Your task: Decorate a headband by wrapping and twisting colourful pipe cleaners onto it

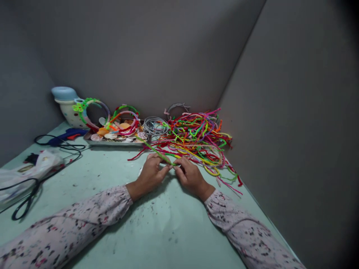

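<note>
My left hand [151, 173] and my right hand [190, 175] meet on the pale green table [157, 228], fingertips pinched together. Both grip a green pipe cleaner [157, 152] that runs up and left from my fingers toward the tray. Just behind my hands lies a tangled heap of coloured pipe cleaners [196, 140], red, yellow, green, orange and pink.
A metal tray [112, 142] with shells and wrapped headbands [123, 119] stands at the back. Bare headbands [155, 126] lie beside it. A blue glue gun [67, 135], black cables, scissors [25, 201] and a plastic bag [28, 172] are at the left. Grey walls close in behind and right.
</note>
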A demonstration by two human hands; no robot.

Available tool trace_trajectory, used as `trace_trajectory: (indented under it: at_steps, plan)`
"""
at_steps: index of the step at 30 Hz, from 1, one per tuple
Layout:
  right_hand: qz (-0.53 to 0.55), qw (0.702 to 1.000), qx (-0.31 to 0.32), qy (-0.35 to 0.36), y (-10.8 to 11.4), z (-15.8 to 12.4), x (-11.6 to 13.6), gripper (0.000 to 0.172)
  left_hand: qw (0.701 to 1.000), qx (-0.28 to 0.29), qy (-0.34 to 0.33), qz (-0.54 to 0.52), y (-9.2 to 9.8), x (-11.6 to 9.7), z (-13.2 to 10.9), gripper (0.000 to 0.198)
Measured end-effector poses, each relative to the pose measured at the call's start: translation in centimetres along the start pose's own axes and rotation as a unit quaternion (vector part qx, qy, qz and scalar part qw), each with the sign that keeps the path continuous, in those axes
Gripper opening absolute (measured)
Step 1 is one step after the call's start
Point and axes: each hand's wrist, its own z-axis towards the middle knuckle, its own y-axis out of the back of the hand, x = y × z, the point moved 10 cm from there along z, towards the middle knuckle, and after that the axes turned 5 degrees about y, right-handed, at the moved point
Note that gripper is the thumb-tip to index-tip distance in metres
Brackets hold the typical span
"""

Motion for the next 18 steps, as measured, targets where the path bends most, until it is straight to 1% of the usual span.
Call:
trace_trajectory:
  at_steps: [4, 8, 13, 16, 18]
  plan:
    - [-0.002, 1.0, 0.004, -0.002, -0.2, 0.0, -0.1, 0.016, 1.0, -0.004, 0.009, 0.012, 0.0, 0.2, 0.0, 0.01]
    - [-0.001, 1.0, 0.001, -0.009, -0.1, 0.0, -0.2, 0.017, 1.0, 0.014, 0.014, 0.01, -0.3, 0.3, 0.1, 0.012]
    - [0.001, 0.999, -0.028, -0.024, 0.4, 0.0, -0.6, 0.025, 1.0, 0.013, 0.024, -0.003, 0.1, 0.5, 0.3, 0.013]
    - [-0.016, 0.999, -0.043, -0.028, 0.7, 0.0, -1.0, 0.027, 0.999, 0.021, 0.031, -0.016, 0.0, 0.8, 0.3, 0.016]
    - [-0.024, 0.998, -0.043, -0.032, 0.6, 0.0, -1.4, 0.028, 0.998, 0.027, 0.045, -0.024, -0.2, 1.3, 0.3, 0.017]
